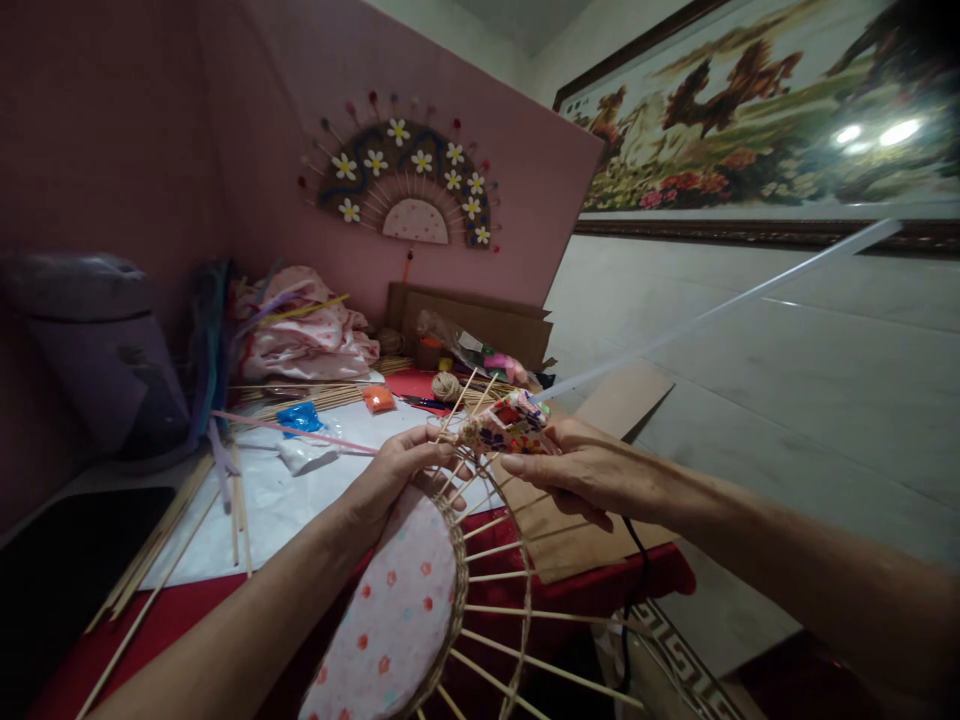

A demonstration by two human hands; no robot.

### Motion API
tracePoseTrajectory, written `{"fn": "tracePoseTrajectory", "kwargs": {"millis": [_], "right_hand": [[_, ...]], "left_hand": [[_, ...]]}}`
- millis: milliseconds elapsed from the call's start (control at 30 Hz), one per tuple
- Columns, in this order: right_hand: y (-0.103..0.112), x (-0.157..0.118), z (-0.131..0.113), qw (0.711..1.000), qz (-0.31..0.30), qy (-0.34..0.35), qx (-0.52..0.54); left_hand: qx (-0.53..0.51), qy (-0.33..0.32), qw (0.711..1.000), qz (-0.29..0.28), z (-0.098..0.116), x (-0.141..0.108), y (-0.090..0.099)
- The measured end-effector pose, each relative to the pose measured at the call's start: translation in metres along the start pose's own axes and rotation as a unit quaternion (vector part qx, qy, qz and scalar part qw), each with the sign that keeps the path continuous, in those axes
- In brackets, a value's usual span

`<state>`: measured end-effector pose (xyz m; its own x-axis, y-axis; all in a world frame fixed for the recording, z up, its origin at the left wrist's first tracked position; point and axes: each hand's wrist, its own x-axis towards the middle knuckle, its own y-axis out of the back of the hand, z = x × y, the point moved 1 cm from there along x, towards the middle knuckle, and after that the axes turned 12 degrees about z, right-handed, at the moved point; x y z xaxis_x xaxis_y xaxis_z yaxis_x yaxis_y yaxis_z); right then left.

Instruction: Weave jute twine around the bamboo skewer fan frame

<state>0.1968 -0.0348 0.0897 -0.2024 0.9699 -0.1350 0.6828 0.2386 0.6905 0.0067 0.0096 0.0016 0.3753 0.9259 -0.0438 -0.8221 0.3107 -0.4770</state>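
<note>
My left hand (409, 465) grips the upper edge of a half-round fan (394, 600), its fingers closed around the rim near the first sticks. White cloth with red dots covers the fan's inner part. Thin wooden sticks spread out from it, with twine (527, 580) running across them in an arc. In my right hand (585, 465) is a hot glue gun (510, 425) wrapped in flowered cloth, a long clear glue stick (720, 315) jutting from its back. The gun's nozzle end is close to my left fingertips and the sticks; whether it touches them I cannot tell.
On the white-covered table (262, 510) lie loose sticks (169, 540), a blue packet (300, 418), an orange packet (379, 399) and a twine ball (446, 387). A black cord (637, 545) hangs below my right hand. Behind, a pink board (525, 180) bears a flower-decorated fan (409, 180).
</note>
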Motion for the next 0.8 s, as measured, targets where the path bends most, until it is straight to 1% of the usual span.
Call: {"fn": "tracePoseTrajectory", "kwargs": {"millis": [300,467,633,800], "right_hand": [[-0.0001,-0.0034,-0.0013,1.0,0.005,0.013,0.018],[-0.0012,-0.0013,0.0007,1.0,0.006,0.006,0.006],[-0.0004,-0.0026,0.0002,1.0,0.007,0.014,0.01],[0.0002,-0.0038,0.0005,1.0,0.016,0.021,0.003]], "left_hand": [[0.003,0.002,1.0,-0.002,0.0003,-0.0012,0.0003],[0.004,0.002,1.0,0.004,0.0022,-0.0021,-0.0011],[0.005,-0.005,1.0,0.0,0.0011,-0.0014,0.0002],[0.003,0.005,1.0,-0.003,0.001,-0.0008,0.0004]]}}
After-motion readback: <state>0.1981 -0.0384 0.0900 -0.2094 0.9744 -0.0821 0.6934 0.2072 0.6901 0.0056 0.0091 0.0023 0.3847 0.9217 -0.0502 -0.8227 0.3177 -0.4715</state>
